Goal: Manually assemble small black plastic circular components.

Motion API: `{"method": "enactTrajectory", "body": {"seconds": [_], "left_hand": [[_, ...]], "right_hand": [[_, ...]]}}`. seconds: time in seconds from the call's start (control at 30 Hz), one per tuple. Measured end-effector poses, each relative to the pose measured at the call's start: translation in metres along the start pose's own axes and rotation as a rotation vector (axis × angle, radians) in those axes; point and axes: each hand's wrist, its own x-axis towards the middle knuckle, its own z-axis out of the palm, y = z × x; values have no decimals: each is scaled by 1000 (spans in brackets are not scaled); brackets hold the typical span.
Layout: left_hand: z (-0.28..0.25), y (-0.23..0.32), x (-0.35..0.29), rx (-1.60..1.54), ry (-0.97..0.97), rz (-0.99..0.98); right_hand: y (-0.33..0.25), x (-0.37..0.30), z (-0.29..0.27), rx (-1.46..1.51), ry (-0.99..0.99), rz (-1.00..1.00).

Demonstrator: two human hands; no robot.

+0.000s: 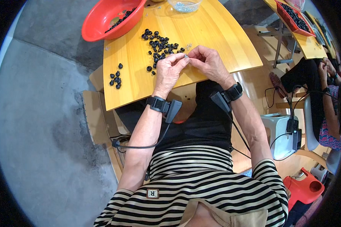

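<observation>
A small silvery part (pixel 186 56) was pinched between the fingertips of the left hand (pixel 169 70) and the right hand (pixel 208 63), above the near edge of the wooden table (pixel 212 34); it was too small for its long axis or heading to be told. Both hands were closed on it, thumbs meeting. Just beyond lay a scatter of black beads (pixel 160 46), with a smaller cluster of black beads (pixel 116 77) to the left. Farther off stood a red bowl (pixel 102 20) holding more beads and a clear dish (pixel 184 5). Each wrist bore a black strapped device.
</observation>
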Motion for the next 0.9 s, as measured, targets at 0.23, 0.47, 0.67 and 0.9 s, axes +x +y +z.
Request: {"method": "enactTrajectory", "body": {"seconds": [0.23,0.47,0.67,0.9], "left_hand": [[-1,0,1,-78,-17,-44],[-3,-1,0,-64,-42,-41],[-2,0,0,-53,-44,-50],[-2,-7,0,-122,-37,-66]], "right_hand": [[5,2,4,134,23,-31],[-1,1,2,-21,28,-123],[3,-1,1,32,53,-33],[5,0,0,106,58,12]]}}
